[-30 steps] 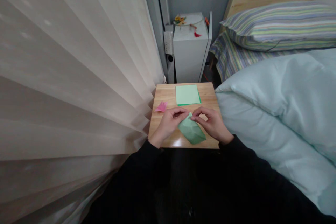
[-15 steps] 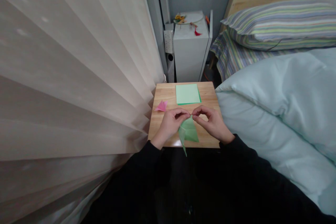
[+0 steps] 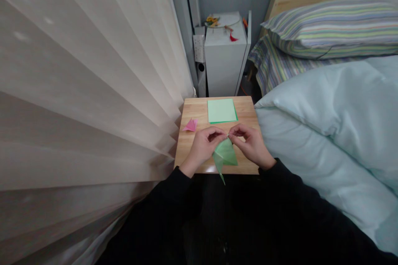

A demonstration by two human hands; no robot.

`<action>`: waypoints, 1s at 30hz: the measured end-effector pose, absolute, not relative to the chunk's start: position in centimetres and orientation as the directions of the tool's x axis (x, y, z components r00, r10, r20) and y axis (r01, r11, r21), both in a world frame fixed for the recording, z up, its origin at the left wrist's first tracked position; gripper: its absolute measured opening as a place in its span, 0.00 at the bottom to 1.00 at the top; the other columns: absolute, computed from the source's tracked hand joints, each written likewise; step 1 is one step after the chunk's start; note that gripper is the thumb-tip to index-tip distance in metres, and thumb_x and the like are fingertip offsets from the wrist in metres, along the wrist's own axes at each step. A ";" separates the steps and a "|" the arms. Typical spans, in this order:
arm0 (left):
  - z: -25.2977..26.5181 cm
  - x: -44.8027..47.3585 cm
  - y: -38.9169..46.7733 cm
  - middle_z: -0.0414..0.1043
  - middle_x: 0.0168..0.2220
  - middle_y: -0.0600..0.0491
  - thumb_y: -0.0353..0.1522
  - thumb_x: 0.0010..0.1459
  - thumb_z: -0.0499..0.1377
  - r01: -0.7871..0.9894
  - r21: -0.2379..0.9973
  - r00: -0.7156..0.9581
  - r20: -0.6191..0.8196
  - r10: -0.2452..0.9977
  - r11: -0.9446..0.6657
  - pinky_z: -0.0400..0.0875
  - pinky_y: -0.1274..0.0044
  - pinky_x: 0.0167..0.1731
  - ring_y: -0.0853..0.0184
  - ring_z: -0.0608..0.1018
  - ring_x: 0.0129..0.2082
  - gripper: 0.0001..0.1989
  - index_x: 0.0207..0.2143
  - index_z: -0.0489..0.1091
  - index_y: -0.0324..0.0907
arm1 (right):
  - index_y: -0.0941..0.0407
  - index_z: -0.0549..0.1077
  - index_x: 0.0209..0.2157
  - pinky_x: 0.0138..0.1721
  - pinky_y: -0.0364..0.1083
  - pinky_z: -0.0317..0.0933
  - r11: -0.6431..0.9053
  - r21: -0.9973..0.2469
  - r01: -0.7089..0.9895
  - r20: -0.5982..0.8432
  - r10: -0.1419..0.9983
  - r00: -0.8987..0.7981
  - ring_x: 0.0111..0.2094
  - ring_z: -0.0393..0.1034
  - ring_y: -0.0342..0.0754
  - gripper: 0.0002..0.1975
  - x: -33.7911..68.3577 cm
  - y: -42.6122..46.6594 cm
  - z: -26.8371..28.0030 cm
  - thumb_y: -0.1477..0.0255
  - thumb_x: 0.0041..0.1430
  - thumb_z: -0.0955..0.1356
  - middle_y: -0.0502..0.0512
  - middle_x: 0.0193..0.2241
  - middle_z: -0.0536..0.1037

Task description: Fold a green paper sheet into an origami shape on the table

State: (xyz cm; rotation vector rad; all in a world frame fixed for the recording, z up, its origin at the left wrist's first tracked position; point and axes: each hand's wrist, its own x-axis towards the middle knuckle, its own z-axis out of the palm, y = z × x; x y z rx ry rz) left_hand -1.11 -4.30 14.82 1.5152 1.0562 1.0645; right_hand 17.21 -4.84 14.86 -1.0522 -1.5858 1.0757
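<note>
A partly folded piece of green origami paper (image 3: pixel 226 154) hangs from my fingertips above the near part of a small wooden table (image 3: pixel 199 109), its lower point reaching past the front edge. My left hand (image 3: pixel 203 145) pinches its top corner from the left. From the right, my right hand (image 3: pixel 250 144) pinches the same corner, the two sets of fingertips almost touching. A folded pink paper piece (image 3: pixel 190 125) lies beyond my left hand. Behind both hands rests a stack of light and darker green square sheets (image 3: pixel 222 110).
Pleated curtain (image 3: pixel 124 91) borders the table on the left. A bed with a pale blue quilt (image 3: pixel 326 124) and a striped pillow (image 3: pixel 336 29) is at the right. Behind the table stands a white cabinet (image 3: pixel 225 62) with a red tassel (image 3: pixel 233 37) on top.
The green paper has swung and turned slightly to the right, showing a different face. My fingertips have closed in on each other at its top corner.
</note>
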 end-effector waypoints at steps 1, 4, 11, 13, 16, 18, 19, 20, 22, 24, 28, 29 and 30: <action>14.8 -1.1 -4.3 0.80 0.34 0.50 0.35 0.58 0.66 0.108 0.982 0.239 0.124 0.963 -0.154 0.73 0.74 0.38 0.66 0.79 0.34 0.07 0.34 0.78 0.39 | 0.54 0.74 0.31 0.36 0.46 0.66 0.259 -0.955 0.143 0.227 0.952 -0.208 0.31 0.72 0.46 0.05 17.2 -4.9 14.9 0.68 0.61 0.70 0.50 0.28 0.77; 14.7 -1.0 -4.4 0.80 0.35 0.49 0.36 0.58 0.66 0.099 0.986 0.239 0.110 0.965 -0.137 0.74 0.74 0.38 0.66 0.79 0.35 0.08 0.34 0.78 0.39 | 0.54 0.74 0.31 0.35 0.45 0.66 0.270 -0.953 0.141 0.239 0.949 -0.206 0.31 0.72 0.46 0.06 17.0 -5.0 14.9 0.69 0.62 0.69 0.50 0.28 0.77; 14.9 -1.0 -4.3 0.80 0.33 0.50 0.38 0.59 0.66 0.058 0.993 0.275 0.081 0.958 -0.100 0.74 0.73 0.39 0.66 0.79 0.34 0.10 0.33 0.78 0.39 | 0.55 0.73 0.32 0.35 0.45 0.65 0.280 -0.946 0.161 0.245 0.947 -0.209 0.31 0.71 0.45 0.07 17.1 -5.1 14.8 0.69 0.63 0.68 0.50 0.28 0.76; 15.0 -1.1 -4.3 0.80 0.33 0.50 0.38 0.59 0.65 0.048 0.995 0.286 0.070 0.956 -0.087 0.74 0.74 0.39 0.67 0.78 0.33 0.11 0.33 0.78 0.39 | 0.54 0.73 0.32 0.36 0.46 0.65 0.291 -0.942 0.165 0.253 0.942 -0.220 0.32 0.71 0.46 0.07 17.2 -5.1 14.8 0.68 0.64 0.68 0.50 0.29 0.76; 15.2 -1.1 -4.3 0.79 0.32 0.50 0.40 0.59 0.65 0.052 0.996 0.297 0.047 0.954 -0.066 0.72 0.75 0.37 0.67 0.78 0.32 0.12 0.33 0.78 0.39 | 0.54 0.73 0.34 0.38 0.47 0.67 0.298 -0.941 0.158 0.254 0.935 -0.248 0.34 0.72 0.47 0.07 17.3 -5.2 15.0 0.65 0.66 0.68 0.51 0.31 0.77; 15.3 -1.2 -4.3 0.78 0.31 0.50 0.41 0.58 0.65 0.053 0.997 0.305 0.032 0.952 -0.050 0.71 0.75 0.36 0.67 0.77 0.32 0.14 0.31 0.77 0.39 | 0.53 0.73 0.36 0.39 0.47 0.68 0.294 -0.943 0.154 0.247 0.932 -0.266 0.35 0.72 0.47 0.09 17.2 -5.2 15.3 0.63 0.65 0.69 0.52 0.32 0.77; 15.4 -1.2 -4.3 0.78 0.31 0.50 0.42 0.58 0.66 0.051 0.998 0.311 0.023 0.950 -0.041 0.70 0.75 0.35 0.67 0.77 0.32 0.14 0.31 0.77 0.38 | 0.53 0.73 0.36 0.39 0.48 0.68 0.291 -0.944 0.153 0.243 0.932 -0.269 0.35 0.72 0.48 0.10 17.2 -5.2 15.3 0.61 0.64 0.70 0.52 0.32 0.77; 15.4 -1.3 -4.3 0.78 0.31 0.51 0.42 0.57 0.66 0.050 0.998 0.315 0.015 0.949 -0.033 0.70 0.75 0.35 0.67 0.76 0.32 0.15 0.31 0.77 0.38 | 0.53 0.74 0.36 0.38 0.48 0.69 0.286 -0.946 0.152 0.239 0.934 -0.267 0.34 0.72 0.48 0.11 17.1 -5.2 15.4 0.60 0.64 0.71 0.52 0.32 0.77; 15.5 -1.4 -4.2 0.78 0.31 0.51 0.43 0.57 0.66 0.052 0.999 0.316 0.000 0.949 -0.017 0.69 0.75 0.35 0.67 0.76 0.32 0.16 0.30 0.77 0.38 | 0.53 0.74 0.35 0.37 0.47 0.69 0.272 -0.951 0.145 0.230 0.939 -0.254 0.34 0.72 0.47 0.12 17.0 -5.2 15.3 0.58 0.63 0.71 0.52 0.32 0.77; 15.5 -1.5 -4.1 0.77 0.30 0.51 0.43 0.58 0.65 0.055 0.998 0.307 -0.012 0.952 -0.005 0.70 0.75 0.36 0.67 0.76 0.32 0.16 0.30 0.77 0.39 | 0.53 0.74 0.34 0.37 0.47 0.69 0.251 -0.960 0.127 0.217 0.948 -0.233 0.33 0.72 0.47 0.13 16.9 -5.1 15.1 0.58 0.63 0.71 0.52 0.31 0.77; 15.6 -1.7 -4.0 0.79 0.31 0.51 0.42 0.54 0.69 0.035 0.999 0.312 -0.032 0.950 0.023 0.70 0.76 0.36 0.67 0.76 0.32 0.14 0.32 0.79 0.39 | 0.53 0.74 0.33 0.34 0.46 0.66 0.190 -0.980 0.062 0.176 0.967 -0.184 0.32 0.71 0.46 0.13 17.0 -4.9 14.6 0.59 0.62 0.72 0.51 0.30 0.76; 15.6 -1.8 -3.9 0.79 0.31 0.51 0.41 0.52 0.70 0.030 0.999 0.309 -0.041 0.950 0.033 0.70 0.76 0.36 0.67 0.76 0.32 0.14 0.32 0.79 0.39 | 0.53 0.74 0.32 0.33 0.46 0.65 0.172 -0.984 0.047 0.162 0.972 -0.173 0.30 0.70 0.45 0.13 17.0 -4.9 14.5 0.59 0.61 0.73 0.51 0.29 0.75; 15.5 -1.8 -3.9 0.79 0.31 0.51 0.40 0.50 0.71 0.027 0.999 0.304 -0.051 0.951 0.045 0.70 0.76 0.35 0.68 0.76 0.32 0.13 0.32 0.79 0.39 | 0.54 0.74 0.32 0.31 0.45 0.64 0.155 -0.987 0.035 0.147 0.975 -0.166 0.29 0.69 0.45 0.13 17.1 -4.8 14.5 0.59 0.61 0.73 0.50 0.28 0.75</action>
